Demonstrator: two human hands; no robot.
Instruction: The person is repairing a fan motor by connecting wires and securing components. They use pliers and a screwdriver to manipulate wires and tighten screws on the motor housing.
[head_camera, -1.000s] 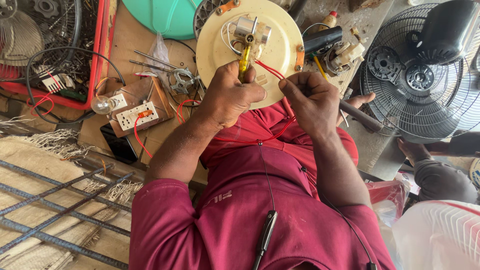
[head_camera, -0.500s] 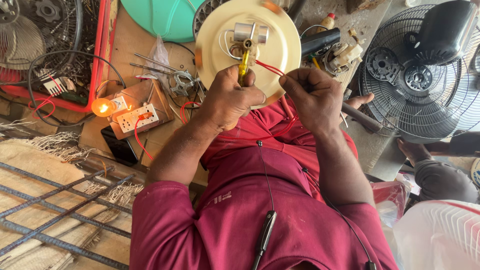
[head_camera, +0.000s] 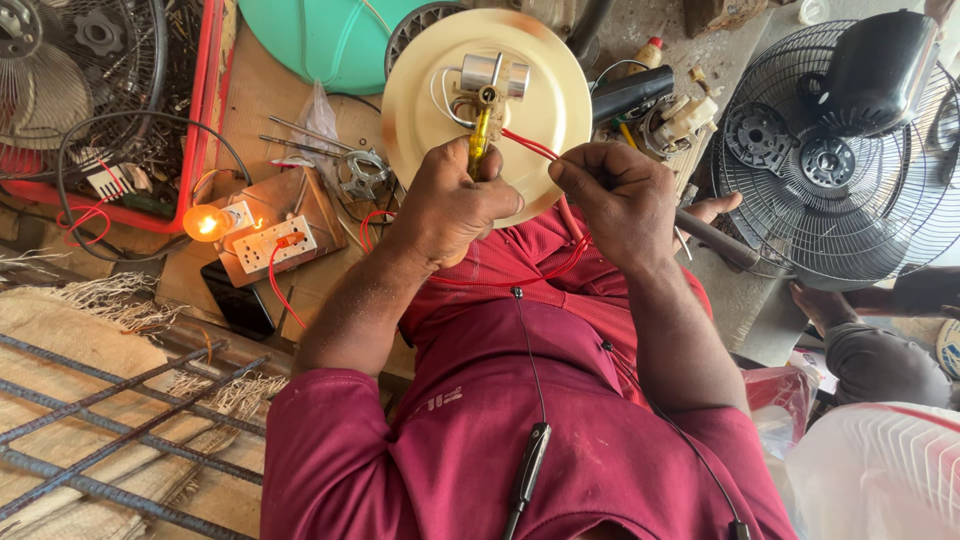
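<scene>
My left hand (head_camera: 455, 205) grips the yellow screwdriver (head_camera: 479, 140), tip on the disc's (head_camera: 545, 100) terminal; right fingers (head_camera: 580, 180) pinch the red wire (head_camera: 530, 147) taut, clear.

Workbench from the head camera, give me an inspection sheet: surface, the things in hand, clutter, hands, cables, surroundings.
Surface: brown wooden board, worn and crowded.
Job's things: cream round plate carrying a silver cylinder part; yellow-handled tool; red wires.
Clutter: lit bulb beside a white socket block, black phone, loose metal rods and parts, red tray of scrap.
Hands: left hand wrapped around the tool handle; right hand pinching the red wires.
Cables: black cable looping by the tray; thin black lead down the maroon shirt.
Surroundings: fan grille with black motor, green basin, another person's hand.
</scene>
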